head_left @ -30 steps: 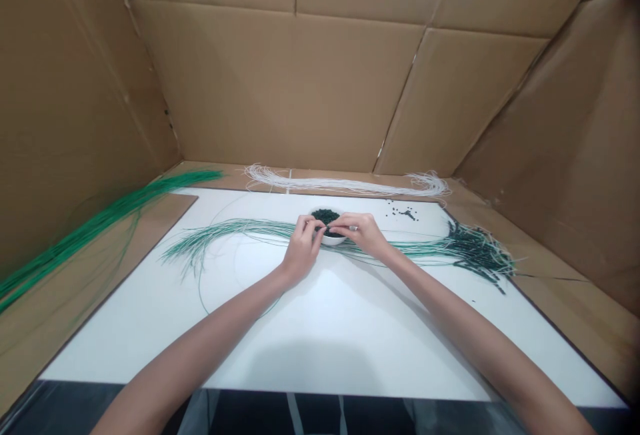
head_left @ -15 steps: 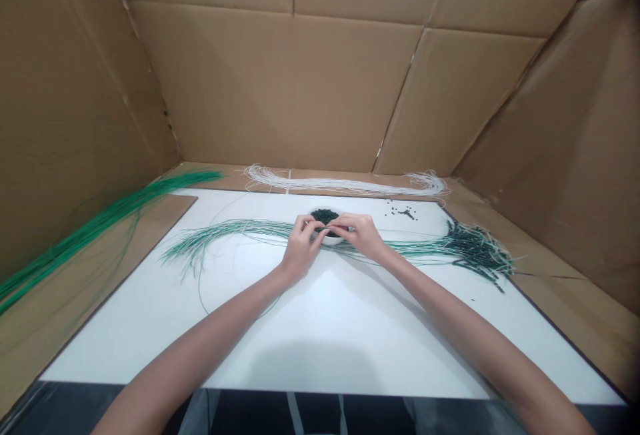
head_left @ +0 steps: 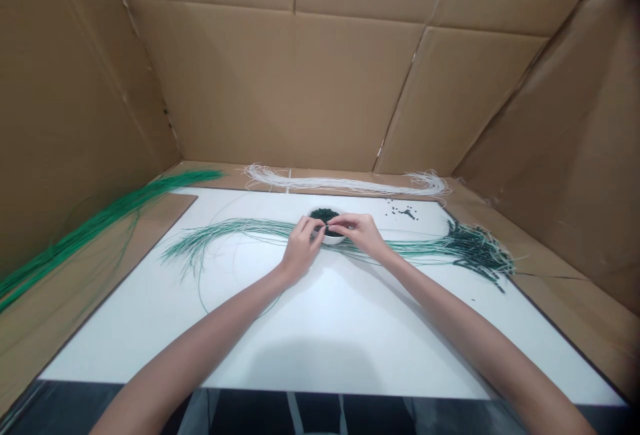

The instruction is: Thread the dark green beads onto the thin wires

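Note:
My left hand (head_left: pixel 301 243) is closed in a pinch over the near left rim of a white bowl (head_left: pixel 334 240). A thin green string appears to run into its fingertips, though the strand is hard to follow there. Opposite it, my right hand (head_left: pixel 363 233) pinches too, fingertips almost meeting the left ones; the tiny thing between them is too small to make out. Dark green beads (head_left: pixel 325 214) fill the bowl. Behind and beneath both hands lies a bundle of green strings (head_left: pixel 240 225), whose right ends carry dense rows of dark beads (head_left: pixel 477 247).
Loose dark beads (head_left: pixel 404 211) lie on the white board (head_left: pixel 320 328) right of the bowl. A bundle of white strings (head_left: pixel 345 185) rests along the back. More green strings (head_left: pixel 115 211) lie at the left. Cardboard walls (head_left: pixel 280 88) enclose the back and sides.
Both hands stay over the bowl. Only the fingertips have shifted slightly, with the right fingers a little straighter at the pinch.

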Demonstrator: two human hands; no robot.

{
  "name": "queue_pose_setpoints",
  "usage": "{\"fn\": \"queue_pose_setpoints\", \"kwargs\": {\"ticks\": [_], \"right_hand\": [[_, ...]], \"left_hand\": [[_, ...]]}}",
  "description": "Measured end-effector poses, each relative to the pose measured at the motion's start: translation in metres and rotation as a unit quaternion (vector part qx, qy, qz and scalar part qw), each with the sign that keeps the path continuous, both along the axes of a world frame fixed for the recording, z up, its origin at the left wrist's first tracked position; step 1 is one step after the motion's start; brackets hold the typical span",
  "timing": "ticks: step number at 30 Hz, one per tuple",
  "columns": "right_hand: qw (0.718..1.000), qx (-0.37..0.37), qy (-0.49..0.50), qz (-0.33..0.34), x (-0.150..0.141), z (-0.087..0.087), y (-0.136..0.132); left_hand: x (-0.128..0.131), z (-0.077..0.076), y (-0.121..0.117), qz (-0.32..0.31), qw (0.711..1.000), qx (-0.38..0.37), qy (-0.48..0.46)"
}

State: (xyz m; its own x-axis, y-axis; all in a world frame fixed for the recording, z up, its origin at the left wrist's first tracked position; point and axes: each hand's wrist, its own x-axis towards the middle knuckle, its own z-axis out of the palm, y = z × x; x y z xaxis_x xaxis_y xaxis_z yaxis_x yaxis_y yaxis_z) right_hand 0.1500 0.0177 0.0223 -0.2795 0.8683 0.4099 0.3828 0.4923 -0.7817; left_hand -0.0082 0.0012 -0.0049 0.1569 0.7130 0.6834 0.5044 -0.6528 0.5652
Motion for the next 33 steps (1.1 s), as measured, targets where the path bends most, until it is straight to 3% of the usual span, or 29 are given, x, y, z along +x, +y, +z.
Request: {"fn": "queue_pose_setpoints", "kwargs": {"ticks": [7, 16, 25, 33], "right_hand": [[0.996, -0.047, 0.070, 0.006, 0.0025, -0.0068, 0.0055], [0.995, -0.064, 0.077, -0.009, 0.0045, -0.0013, 0.0045], [0.981, -0.123, 0.144, 0.037, 0.0042, -0.0005, 0.0063], [0.982, -0.117, 0.141, 0.039, 0.0070, -0.0037, 0.0077]], "left_hand": [[-0.0006, 0.0003, -0.0008, 0.001, 1.000, -0.002, 0.003], [-0.0012, -0.0010, -0.0002, 0.007, 1.000, -0.015, -0.015], [-0.0022, 0.0008, -0.0002, 0.014, 1.000, -0.005, -0.021], [-0.0022, 0.0003, -0.0010, 0.008, 1.000, 0.015, -0.016]]}}
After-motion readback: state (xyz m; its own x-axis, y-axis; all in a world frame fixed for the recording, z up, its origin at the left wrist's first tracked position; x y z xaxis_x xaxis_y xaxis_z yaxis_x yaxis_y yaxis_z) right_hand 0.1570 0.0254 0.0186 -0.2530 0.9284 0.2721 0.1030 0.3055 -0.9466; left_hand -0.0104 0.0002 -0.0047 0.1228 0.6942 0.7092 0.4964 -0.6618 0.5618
